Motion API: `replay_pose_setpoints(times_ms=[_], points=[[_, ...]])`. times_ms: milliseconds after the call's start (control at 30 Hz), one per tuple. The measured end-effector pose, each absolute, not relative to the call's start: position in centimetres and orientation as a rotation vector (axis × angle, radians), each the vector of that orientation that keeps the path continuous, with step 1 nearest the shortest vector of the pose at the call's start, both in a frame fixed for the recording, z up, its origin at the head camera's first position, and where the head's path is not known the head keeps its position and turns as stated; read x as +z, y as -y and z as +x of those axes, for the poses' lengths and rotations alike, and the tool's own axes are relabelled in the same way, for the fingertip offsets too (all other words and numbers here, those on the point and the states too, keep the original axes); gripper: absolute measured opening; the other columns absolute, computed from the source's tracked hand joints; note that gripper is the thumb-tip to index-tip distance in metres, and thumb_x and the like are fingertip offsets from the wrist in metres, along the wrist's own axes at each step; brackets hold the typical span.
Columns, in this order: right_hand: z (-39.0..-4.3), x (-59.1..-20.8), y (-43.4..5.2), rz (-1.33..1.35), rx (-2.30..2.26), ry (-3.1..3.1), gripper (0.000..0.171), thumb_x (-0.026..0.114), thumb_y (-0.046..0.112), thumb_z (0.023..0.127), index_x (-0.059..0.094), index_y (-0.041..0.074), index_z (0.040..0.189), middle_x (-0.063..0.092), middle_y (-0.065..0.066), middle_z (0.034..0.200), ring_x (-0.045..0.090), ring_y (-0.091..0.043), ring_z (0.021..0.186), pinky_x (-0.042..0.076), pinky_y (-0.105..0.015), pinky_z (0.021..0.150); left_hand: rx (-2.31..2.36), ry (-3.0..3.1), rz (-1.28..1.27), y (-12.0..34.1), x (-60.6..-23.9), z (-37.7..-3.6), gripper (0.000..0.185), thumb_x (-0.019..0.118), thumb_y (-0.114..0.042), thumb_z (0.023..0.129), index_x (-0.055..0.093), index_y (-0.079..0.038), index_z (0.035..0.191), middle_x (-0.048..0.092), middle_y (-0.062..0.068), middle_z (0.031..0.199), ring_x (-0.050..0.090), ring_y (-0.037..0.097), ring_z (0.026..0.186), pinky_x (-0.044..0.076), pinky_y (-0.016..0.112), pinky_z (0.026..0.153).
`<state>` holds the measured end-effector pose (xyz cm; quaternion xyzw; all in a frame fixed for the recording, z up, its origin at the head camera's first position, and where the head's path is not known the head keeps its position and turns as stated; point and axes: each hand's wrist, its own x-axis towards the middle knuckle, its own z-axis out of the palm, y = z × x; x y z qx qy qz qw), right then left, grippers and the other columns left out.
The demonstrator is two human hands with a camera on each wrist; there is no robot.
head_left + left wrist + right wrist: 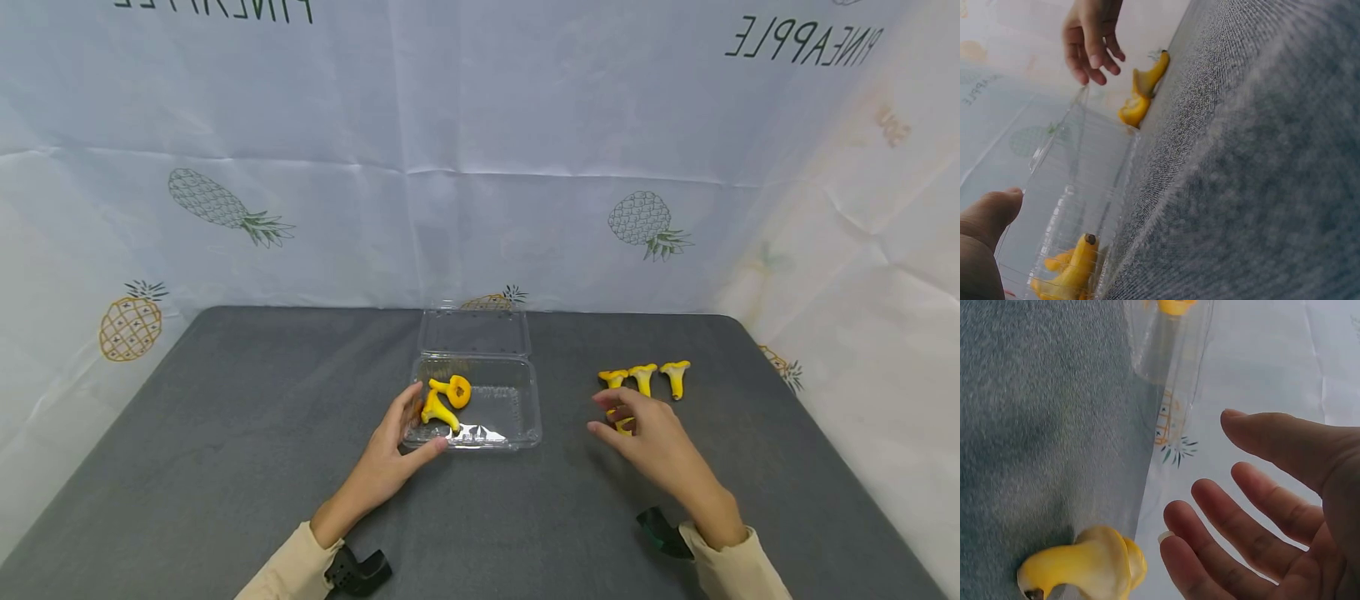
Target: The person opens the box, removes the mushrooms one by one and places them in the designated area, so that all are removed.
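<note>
A clear plastic clamshell container [517, 417] sits open at the table's middle, its lid [474, 332] folded back. Two yellow mushrooms [448, 397] lie in its left half. My left hand [420, 421] holds the container's front left corner, thumb [991, 212] along the front wall and fingers along the left wall. My right hand [609, 415] hovers with spread fingers [1210, 512] just over a yellow mushroom [622, 425] on the table, holding nothing. That mushroom [1079, 565] lies below the fingertips. Three more mushrooms [645, 377] stand in a row behind it.
The dark grey table [225, 433] is backed by a white pineapple-print cloth [480, 167] on the far and right sides. Black wrist mounts [360, 571] show at both sleeves.
</note>
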<state>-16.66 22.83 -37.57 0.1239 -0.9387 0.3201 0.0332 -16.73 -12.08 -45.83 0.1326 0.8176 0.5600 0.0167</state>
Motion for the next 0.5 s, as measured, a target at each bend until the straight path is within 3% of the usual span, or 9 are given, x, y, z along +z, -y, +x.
replay_pose_setpoints(times_ms=[500], points=[[-17.8, -37.3, -19.7, 0.535, 0.990, 2.831, 0.033, 0.076, 0.013, 0.088, 0.067, 0.004, 0.118, 0.071, -0.011, 0.115, 0.069, -0.030, 0.100, 0.058, -0.045, 0.087, 1.749, -2.548, 0.424, 12.1, -45.9, -16.8, 0.086, 0.070, -0.030, 0.094, 0.015, -0.013, 0.159, 0.019, 0.016, 0.165, 0.026, 0.036, 0.150, 0.028, 0.057, 0.119]])
